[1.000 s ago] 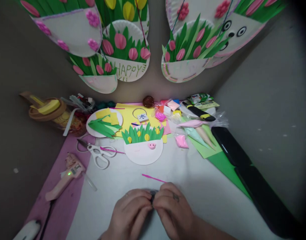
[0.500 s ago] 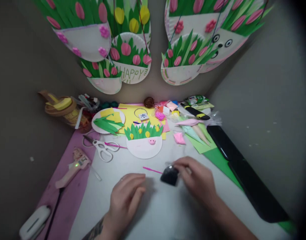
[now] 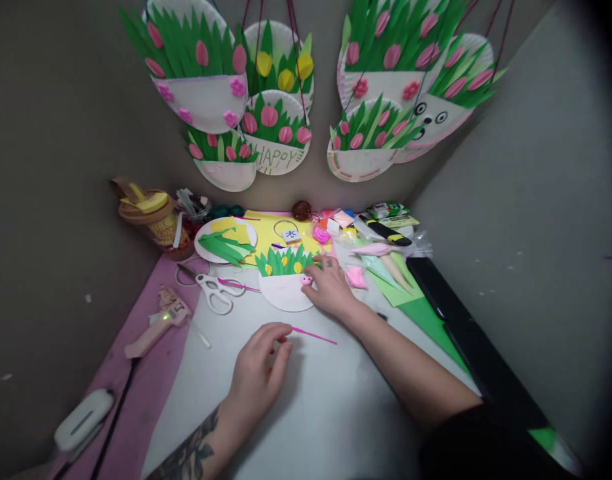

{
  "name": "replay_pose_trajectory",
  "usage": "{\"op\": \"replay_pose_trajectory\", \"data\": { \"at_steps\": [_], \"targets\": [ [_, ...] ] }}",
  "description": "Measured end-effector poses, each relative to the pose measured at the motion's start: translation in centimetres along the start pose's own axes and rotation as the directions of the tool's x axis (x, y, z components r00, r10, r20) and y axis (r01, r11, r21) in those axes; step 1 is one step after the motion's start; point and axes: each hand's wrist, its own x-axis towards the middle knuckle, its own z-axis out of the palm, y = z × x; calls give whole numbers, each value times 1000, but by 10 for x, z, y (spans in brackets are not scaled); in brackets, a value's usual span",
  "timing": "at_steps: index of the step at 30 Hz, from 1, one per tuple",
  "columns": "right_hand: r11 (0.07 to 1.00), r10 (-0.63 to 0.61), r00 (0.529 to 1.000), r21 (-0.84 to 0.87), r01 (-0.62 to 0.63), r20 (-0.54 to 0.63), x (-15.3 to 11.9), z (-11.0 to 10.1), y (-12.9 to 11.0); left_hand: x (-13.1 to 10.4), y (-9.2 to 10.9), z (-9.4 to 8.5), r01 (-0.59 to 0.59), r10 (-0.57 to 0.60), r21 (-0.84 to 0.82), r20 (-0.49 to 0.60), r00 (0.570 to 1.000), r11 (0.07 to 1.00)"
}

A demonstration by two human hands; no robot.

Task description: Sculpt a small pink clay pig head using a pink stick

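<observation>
My right hand (image 3: 332,285) reaches over the right edge of a white paper-plate pocket (image 3: 283,293). Its fingers and thumb are apart, around a small pink pig face (image 3: 306,281) on the plate; whether they press on it I cannot tell. Green paper grass and yellow paper tulips (image 3: 298,267) fill the plate's top. Nearer me, my left hand (image 3: 261,363) hovers with curved fingers and the thumb apart, holding nothing visible. By its fingertips lies a thin magenta tool (image 3: 315,335). Beyond my right forearm, a dark bit (image 3: 381,317) shows, mostly hidden.
White scissors (image 3: 217,293), a pink glue gun (image 3: 161,323) with its light on and a plate of paper scraps (image 3: 203,233) are at left. Clay packets (image 3: 357,277), piping bags (image 3: 381,262) and a long black object (image 3: 466,327) lie right. Plate crafts (image 3: 371,163) hang on the wall.
My right hand has let go of the small black packet and moved forward and left to the paper plate. My left hand stays near the magenta tool. The view has shifted.
</observation>
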Motion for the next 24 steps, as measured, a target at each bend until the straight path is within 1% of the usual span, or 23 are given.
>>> {"op": "replay_pose_trajectory", "data": {
  "at_steps": [3,4,5,6,7,8,9,10,11,12,14,15,17,19,24],
  "targets": [
    [1000,-9,1000,-9,9,1,0,-3,1,0,0,0,35,-35,-48,12,999,998],
    [1000,-16,1000,-5,16,-7,-3,-7,-2,1,1,-1,75,-74,-75,14,997,994],
    [1000,-29,999,2,29,-20,-8,-13,-7,2,2,-1,139,-138,-116,17,990,983],
    [998,-61,997,24,63,-51,-15,-20,-14,3,3,-2,224,-223,-174,21,975,959],
    [992,-107,988,55,114,-108,-24,-28,-22,5,4,-3,312,-316,-252,27,948,916],
    [979,-175,972,79,189,-160,-33,-36,-31,7,5,-3,400,-410,-352,48,911,846],
    [960,-244,949,92,266,-198,-43,-44,-40,9,5,-4,463,-485,-461,77,871,757],
    [939,-303,927,96,329,-221,-52,-51,-49,10,5,-4,475,-517,-571,101,850,669],
    [923,-344,908,94,374,-240,-61,-58,-58,11,5,-4,462,-524,-665,123,842,586],
    [910,-374,895,91,405,-244,-68,-63,-65,12,4,-4,443,-508,-732,154,847,517],
    [895,-410,877,77,440,-250,-78,-69,-76,11,1,-5,418,-452,-807,214,866,418],
    [890,-421,872,70,450,-251,-81,-70,-79,10,0,-5,408,-427,-827,232,874,387],
    [886,-435,865,53,461,-249,-84,-71,-83,9,0,-5,396,-387,-844,250,887,361],
    [882,-448,861,37,469,-239,-85,-71,-84,9,1,-6,398,-365,-842,264,893,363],
    [874,-476,855,0,486,-207,-87,-70,-87,9,4,-7,420,-344,-831,299,890,365]
  ]
}}
